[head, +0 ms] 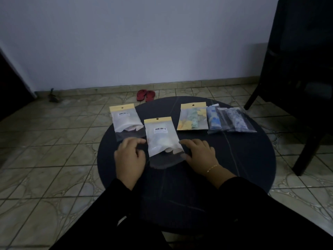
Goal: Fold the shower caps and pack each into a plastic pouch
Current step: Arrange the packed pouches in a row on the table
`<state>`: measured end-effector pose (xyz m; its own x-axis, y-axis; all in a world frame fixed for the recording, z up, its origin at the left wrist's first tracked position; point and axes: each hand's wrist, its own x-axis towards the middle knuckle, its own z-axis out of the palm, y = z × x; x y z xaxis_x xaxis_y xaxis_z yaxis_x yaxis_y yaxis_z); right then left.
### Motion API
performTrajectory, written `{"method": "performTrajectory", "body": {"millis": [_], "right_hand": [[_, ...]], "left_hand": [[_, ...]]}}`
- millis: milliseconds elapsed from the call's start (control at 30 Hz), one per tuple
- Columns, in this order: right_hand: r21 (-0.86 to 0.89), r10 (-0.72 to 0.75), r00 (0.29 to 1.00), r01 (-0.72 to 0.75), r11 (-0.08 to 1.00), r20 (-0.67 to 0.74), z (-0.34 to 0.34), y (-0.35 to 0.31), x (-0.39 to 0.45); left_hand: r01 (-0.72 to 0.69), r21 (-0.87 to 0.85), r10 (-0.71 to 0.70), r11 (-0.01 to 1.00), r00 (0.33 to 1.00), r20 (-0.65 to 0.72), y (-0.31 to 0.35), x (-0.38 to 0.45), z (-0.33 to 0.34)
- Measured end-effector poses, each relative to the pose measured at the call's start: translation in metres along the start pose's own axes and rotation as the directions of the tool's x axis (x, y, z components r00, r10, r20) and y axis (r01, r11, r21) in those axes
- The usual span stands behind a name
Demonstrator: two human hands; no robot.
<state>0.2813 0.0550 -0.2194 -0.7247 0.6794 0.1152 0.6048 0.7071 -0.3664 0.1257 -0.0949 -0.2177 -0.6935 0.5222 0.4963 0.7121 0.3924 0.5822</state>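
Note:
On the round dark table (243,159) lie several plastic pouches with yellow header cards. The nearest pouch (162,139) holds a pale folded cap and lies between my hands. My left hand (130,156) rests beside its left edge, fingers loosely curled, touching the clear lower part. At the pouch's right lower corner my right hand (200,152) lies flat with fingers spread. A second white pouch (126,120) sits at the back left. Further right are a pouch with a yellow-green floral cap (192,118), a blue patterned one (213,120) and a dark one (236,120).
A dark chair (297,69) stands at the right, close to the table's edge. Red sandals (145,95) lie on the tiled floor by the wall behind the table. A small dark object (53,97) sits on the floor at the left.

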Motion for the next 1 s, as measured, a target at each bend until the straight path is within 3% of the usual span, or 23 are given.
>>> {"method": "performTrajectory", "body": {"millis": [67, 133, 333, 533, 767, 1000], "right_hand": [[0.02, -0.001, 1.0, 0.0, 1.0, 0.028, 0.0, 0.001, 0.005], [0.047, 0.015, 0.999, -0.017, 0.999, 0.046, -0.001, 0.002, 0.009], [0.109, 0.018, 1.0, -0.019, 0.994, 0.007, -0.003, 0.001, 0.008], [0.1, 0.048, 0.997, -0.054, 0.994, 0.055, -0.005, 0.001, 0.005], [0.081, 0.095, 0.987, -0.106, 0.991, 0.126, -0.004, -0.005, 0.003], [0.055, 0.152, 0.978, -0.161, 0.985, 0.146, -0.003, -0.013, 0.004]], "left_hand": [[0.01, 0.037, -0.017, 0.999, 0.981, 0.192, -0.016, 0.003, 0.001], [0.031, 0.041, -0.042, 0.999, 0.953, 0.299, -0.022, 0.002, 0.003], [0.051, -0.073, -0.029, 0.996, 0.959, 0.281, -0.018, -0.001, 0.003], [0.126, -0.036, -0.109, 0.991, 0.949, 0.297, -0.021, 0.002, -0.002], [0.205, 0.209, -0.274, 0.956, 0.88, 0.389, -0.014, 0.002, -0.011], [0.276, 0.269, -0.367, 0.922, 0.845, 0.388, -0.008, 0.003, -0.009]]}}
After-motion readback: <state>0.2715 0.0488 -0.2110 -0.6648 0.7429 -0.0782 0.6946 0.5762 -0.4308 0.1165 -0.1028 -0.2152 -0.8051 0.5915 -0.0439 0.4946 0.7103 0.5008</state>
